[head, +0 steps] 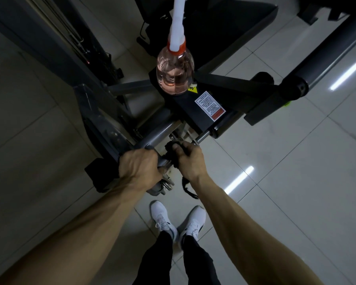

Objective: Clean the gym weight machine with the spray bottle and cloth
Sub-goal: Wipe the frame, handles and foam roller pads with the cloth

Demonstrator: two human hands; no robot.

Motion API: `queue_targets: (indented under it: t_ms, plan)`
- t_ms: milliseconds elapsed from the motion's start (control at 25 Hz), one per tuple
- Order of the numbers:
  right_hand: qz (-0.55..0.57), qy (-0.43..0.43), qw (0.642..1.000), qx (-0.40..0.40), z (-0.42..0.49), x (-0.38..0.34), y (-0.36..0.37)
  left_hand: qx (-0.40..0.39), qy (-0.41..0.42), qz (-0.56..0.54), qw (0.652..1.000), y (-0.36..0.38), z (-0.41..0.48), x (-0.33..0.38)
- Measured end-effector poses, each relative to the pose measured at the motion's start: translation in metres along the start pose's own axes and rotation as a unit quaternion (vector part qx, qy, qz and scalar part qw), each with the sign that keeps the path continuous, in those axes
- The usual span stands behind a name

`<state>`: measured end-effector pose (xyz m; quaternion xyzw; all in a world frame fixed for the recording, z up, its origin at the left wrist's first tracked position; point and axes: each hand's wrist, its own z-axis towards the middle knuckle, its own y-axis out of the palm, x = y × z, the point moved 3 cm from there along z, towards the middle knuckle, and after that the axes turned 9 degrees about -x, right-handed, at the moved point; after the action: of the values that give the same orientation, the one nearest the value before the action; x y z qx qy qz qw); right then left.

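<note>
Weight machine (181, 108), head view: the frame fills the upper and centre-left field, and its members spread out from a black housing (195, 118) at the centre.

Edges and open room:
- The grey bar (158, 134) runs from the housing down and left. It ends at the near edge of the machine, where both hands are.
- Open tiled floor (296, 161) lies to the right of the hands and on the near side.
- A long grey tube (335, 58) leaves the frame toward the upper right.

Surroundings and obstructions:
- The spray bottle (175, 73) stands upright on the housing, well apart from both hands. It holds pink liquid and has a white trigger head.
- A white warning label (210, 105) is fixed to the housing just beside the bottle.
- Bolted fittings (167, 184) sit just under the bar end.
- The person's white shoes (162, 219) stand on the floor just short of the bar end.

Hands:
- The left hand (140, 166) grips the end of the grey bar, fingers wrapped round it.
- The right hand (191, 159) grips the dark cloth (170, 150) and holds it against the machine just beside the left hand. A loose end of the cloth hangs below the wrist.
</note>
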<state>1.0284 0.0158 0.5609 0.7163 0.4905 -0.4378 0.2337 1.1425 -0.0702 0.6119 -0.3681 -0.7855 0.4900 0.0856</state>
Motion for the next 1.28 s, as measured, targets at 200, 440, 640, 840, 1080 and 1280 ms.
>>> queue_targets:
  t_ms: [200, 440, 640, 840, 1080, 1280]
  plan:
    - [-0.035, -0.036, 0.999, 0.014, -0.018, 0.005, -0.006, 0.007, -0.002, 0.003, 1.0, -0.006, -0.002, 0.0]
    - [-0.025, -0.061, 0.998, 0.019, -0.011, 0.018, 0.0, 0.009, 0.002, 0.002, 1.0, -0.009, -0.006, 0.002]
    - [-0.142, -0.177, 0.972, 0.063, -0.02, 0.007, -0.014, 0.007, 0.001, -0.01, 1.0, -0.004, -0.003, 0.0]
    - [-0.351, -0.057, 0.925, -0.131, 0.049, -0.018, 0.007, 0.011, -0.004, -0.017, 1.0, -0.003, -0.001, -0.001]
    - [0.317, 0.215, 0.924, 0.0, 0.026, 0.031, 0.011, 0.018, 0.007, -0.023, 1.0, 0.001, 0.001, -0.002]
    - [0.4, 0.182, 0.895, 0.076, -0.027, 0.023, 0.024, 0.007, 0.007, -0.018, 1.0, 0.0, -0.001, -0.002]
